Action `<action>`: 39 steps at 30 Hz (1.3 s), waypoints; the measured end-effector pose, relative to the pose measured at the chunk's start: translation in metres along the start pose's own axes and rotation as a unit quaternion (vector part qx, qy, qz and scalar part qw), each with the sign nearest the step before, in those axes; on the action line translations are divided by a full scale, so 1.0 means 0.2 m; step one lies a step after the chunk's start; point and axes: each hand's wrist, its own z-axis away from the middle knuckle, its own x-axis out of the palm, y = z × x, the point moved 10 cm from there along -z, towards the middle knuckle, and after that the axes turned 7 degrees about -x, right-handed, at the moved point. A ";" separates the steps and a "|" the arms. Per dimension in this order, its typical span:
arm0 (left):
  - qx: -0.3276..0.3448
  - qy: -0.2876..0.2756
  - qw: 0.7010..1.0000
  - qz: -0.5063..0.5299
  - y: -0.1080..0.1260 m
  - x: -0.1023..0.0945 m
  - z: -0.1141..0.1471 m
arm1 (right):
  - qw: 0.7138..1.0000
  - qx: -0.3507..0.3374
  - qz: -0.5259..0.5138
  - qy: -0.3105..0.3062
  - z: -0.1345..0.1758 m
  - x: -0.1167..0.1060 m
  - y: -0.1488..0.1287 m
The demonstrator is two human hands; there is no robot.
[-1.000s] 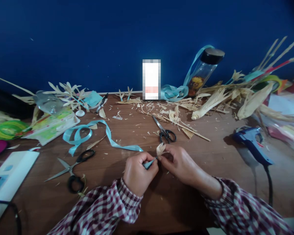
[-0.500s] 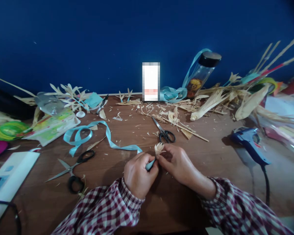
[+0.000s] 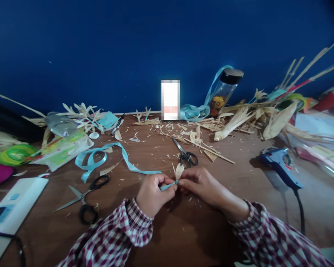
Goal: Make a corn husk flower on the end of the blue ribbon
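Note:
Between my two hands, near the middle of the table, a small pale corn-husk flower points up and away. My right hand pinches the flower at its base with thumb and fingers. Light-blue ribbon runs from a loose curl on the left into my left hand, whose closed fingers hold it against the flower's base. The ribbon's wrap at the base is partly hidden by my fingertips. Just beyond my hands lie small black-handled scissors.
Larger scissors lie open at the left, near a white power strip. A blue glue gun with its cord rests on the right. Husk scraps, a leaning jar and finished-looking husk flowers line the wall.
My left hand has turned, and the ribbon now stretches tight to the flower's base. The flower has tilted in my right fingers. The view has shifted slightly.

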 end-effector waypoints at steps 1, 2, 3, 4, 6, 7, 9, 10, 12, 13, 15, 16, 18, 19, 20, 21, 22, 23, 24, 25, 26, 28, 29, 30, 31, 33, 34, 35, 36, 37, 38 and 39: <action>-0.009 -0.012 1.000 0.016 0.00 0.00 0.00 | 1.000 0.003 0.001 -0.003 0.00 0.00 0.00; -0.015 -0.022 0.999 0.029 -0.01 0.01 0.00 | 1.000 0.005 0.000 -0.005 0.00 0.00 0.00; -0.017 -0.032 0.999 0.039 -0.01 0.01 0.00 | 1.000 0.008 -0.005 -0.007 0.00 0.01 0.00; -0.017 -0.041 0.998 0.048 -0.01 0.02 0.00 | 1.000 0.010 -0.014 -0.008 0.00 0.01 0.00; -0.012 -0.059 0.996 0.061 0.00 0.03 0.00 | 0.999 0.011 -0.037 -0.004 0.01 0.01 0.01; -0.008 -0.066 0.996 0.065 0.00 0.03 0.00 | 0.999 0.013 -0.049 0.000 0.01 0.01 0.01; 0.002 -0.071 0.995 0.072 0.01 0.03 -0.01 | 0.997 0.018 -0.070 0.011 0.01 0.01 0.04; 0.005 -0.072 0.995 0.074 0.01 0.03 -0.01 | 0.997 0.021 -0.078 0.016 0.01 0.00 0.05; 0.005 -0.073 0.994 0.079 0.01 0.03 -0.02 | 0.996 0.019 -0.089 0.021 0.00 0.00 0.06; 0.003 -0.074 0.994 0.081 0.00 0.03 -0.02 | 0.995 0.013 -0.091 0.023 0.00 0.00 0.06; -0.002 -0.080 0.993 0.084 -0.01 0.04 -0.02 | 0.996 0.001 -0.091 0.024 0.00 0.00 0.05; -0.003 -0.083 0.993 0.085 -0.02 0.04 -0.03 | 0.995 -0.003 -0.092 0.023 -0.01 0.00 0.05; -0.012 -0.091 0.992 0.091 -0.04 0.05 -0.03 | 0.995 -0.006 -0.099 0.019 -0.01 0.00 0.04; -0.021 -0.096 0.990 0.097 -0.06 0.06 -0.04 | 0.995 -0.008 -0.102 0.014 -0.01 0.01 0.03; -0.033 -0.103 0.988 0.107 -0.09 0.07 -0.04 | 0.994 -0.013 -0.104 0.009 -0.01 0.01 0.02; -0.047 -0.112 0.985 0.120 -0.11 0.08 -0.05 | 0.994 -0.019 -0.104 0.004 0.00 0.01 0.01; -0.061 -0.123 0.981 0.137 -0.14 0.10 -0.05 | 0.995 -0.025 -0.101 0.002 0.00 0.02 0.00; -0.075 -0.133 0.976 0.154 -0.16 0.11 -0.05 | 0.995 -0.029 -0.099 0.000 0.00 0.02 0.00; -0.085 -0.145 0.971 0.171 -0.18 0.13 -0.05 | 0.995 -0.032 -0.099 0.001 0.00 0.01 0.00; -0.090 -0.154 0.966 0.186 -0.19 0.14 -0.05 | 0.994 -0.034 -0.100 0.003 0.00 0.01 0.00; -0.090 -0.158 0.963 0.199 -0.19 0.14 -0.06 | 0.994 -0.035 -0.102 0.004 0.00 0.01 0.00; -0.088 -0.167 0.959 0.210 -0.19 0.15 -0.06 | 0.994 -0.039 -0.105 0.004 0.00 0.01 0.00; -0.087 -0.168 0.960 0.208 -0.19 0.15 -0.05 | 0.994 -0.040 -0.105 0.004 0.00 0.01 0.00; -0.088 -0.171 0.960 0.201 -0.18 0.16 -0.05 | 0.994 -0.040 -0.104 0.005 -0.01 0.01 0.01; -0.087 -0.170 0.963 0.190 -0.18 0.16 -0.05 | 0.994 -0.039 -0.100 0.006 -0.01 0.01 0.01; -0.076 -0.151 0.973 0.160 -0.16 0.14 -0.05 | 0.995 -0.036 -0.088 0.011 -0.01 0.01 0.01; -0.063 -0.135 0.979 0.142 -0.14 0.12 -0.05 | 0.996 -0.034 -0.081 0.015 -0.01 0.01 0.01; -0.049 -0.117 0.984 0.124 -0.12 0.10 -0.05 | 0.997 -0.031 -0.074 0.017 -0.01 0.00 0.02; -0.033 -0.103 0.989 0.105 -0.09 0.09 -0.04 | 0.997 -0.029 -0.066 0.019 -0.01 0.00 0.02; -0.017 -0.085 0.992 0.086 -0.07 0.07 -0.04 | 0.998 -0.029 -0.058 0.020 -0.01 0.00 0.02; 0.000 -0.071 0.995 0.069 -0.04 0.06 -0.03 | 0.998 -0.030 -0.051 0.022 -0.01 0.01 0.02; 0.016 -0.055 0.997 0.053 -0.02 0.04 -0.03 | 0.998 -0.032 -0.044 0.026 -0.01 0.00 0.02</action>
